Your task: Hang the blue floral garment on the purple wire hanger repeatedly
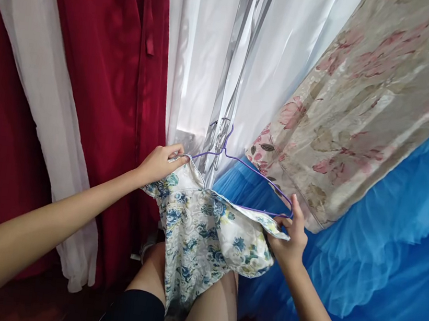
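A white garment [193, 231] with blue and green flowers hangs in front of my legs. My left hand [164, 163] pinches its left shoulder, where one arm of a thin purple hanger [260, 173] runs inside the cloth. At the right, my right hand [292, 234] grips the garment's other shoulder edge, with a finger raised against the hanger's right corner. That side of the hanger is outside the cloth. The hanger's hook stands upright beside the metal pole; whether it rests on anything there, I cannot tell.
A silvery metal stand [229, 78] rises ahead before white curtains [201, 48]. Dark red drapes [107, 73] with white sheer cloth [51, 81] hang at the left. To the right are a beige floral cloth [347, 109] and bright blue tulle [375, 260].
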### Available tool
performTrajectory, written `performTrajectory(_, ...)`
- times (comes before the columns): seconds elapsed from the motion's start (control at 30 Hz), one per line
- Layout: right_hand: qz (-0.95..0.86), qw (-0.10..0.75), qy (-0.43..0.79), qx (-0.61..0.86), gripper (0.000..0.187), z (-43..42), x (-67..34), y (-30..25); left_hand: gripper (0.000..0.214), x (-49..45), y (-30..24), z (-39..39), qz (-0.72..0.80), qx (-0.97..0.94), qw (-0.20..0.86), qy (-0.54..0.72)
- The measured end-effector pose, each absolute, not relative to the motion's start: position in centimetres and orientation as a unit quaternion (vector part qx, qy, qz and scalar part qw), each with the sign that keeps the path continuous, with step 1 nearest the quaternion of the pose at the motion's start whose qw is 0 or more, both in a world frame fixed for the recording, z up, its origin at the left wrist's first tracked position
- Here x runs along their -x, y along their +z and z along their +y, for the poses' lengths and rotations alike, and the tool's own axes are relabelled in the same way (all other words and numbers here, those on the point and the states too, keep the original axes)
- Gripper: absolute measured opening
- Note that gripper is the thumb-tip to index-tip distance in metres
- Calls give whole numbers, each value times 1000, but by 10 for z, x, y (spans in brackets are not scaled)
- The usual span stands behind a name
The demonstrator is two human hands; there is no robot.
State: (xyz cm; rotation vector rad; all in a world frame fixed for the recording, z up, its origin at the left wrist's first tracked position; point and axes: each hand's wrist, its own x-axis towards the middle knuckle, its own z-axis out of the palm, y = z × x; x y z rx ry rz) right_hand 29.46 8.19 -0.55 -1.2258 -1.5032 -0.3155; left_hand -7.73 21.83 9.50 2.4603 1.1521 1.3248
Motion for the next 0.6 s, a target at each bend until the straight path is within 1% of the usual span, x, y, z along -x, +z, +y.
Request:
performTrajectory(0.1, -655, 491, -143, 556, 87, 73, -301, -7, 30, 77, 95, 217, 388, -812, 54, 433)
performTrajectory(0.23, -663, 460, -110, 580, 85, 73, -309, 0, 29, 74, 92, 217, 385, -816, 47, 429)
performTrajectory(0.33, -666, 441, -79, 596, 69, 79, -316, 14, 30, 76, 92, 218, 384, -815, 46, 431)
performTrajectory(0.4, -675, 450, -43, 584, 48, 82, -319, 27, 29, 81, 95, 221, 382, -812, 51, 438)
performTrajectory(0.47, -682, 471, 31, 559, 26, 86, -322, 42, 27, 90, 100, 226, 372, -810, 64, 449)
performTrajectory(0.5, -677, 486, 85, 547, 23, 88, -321, 48, 26, 95, 103, 229, 370, -807, 76, 455)
performTrajectory(0.57, -644, 528, 196, 518, 30, 95, -317, 54, 24, 102, 109, 236, 385, -788, 119, 465)
performTrajectory(0.6, -621, 553, 232, 504, 34, 100, -313, 54, 25, 104, 111, 239, 403, -774, 157, 462)
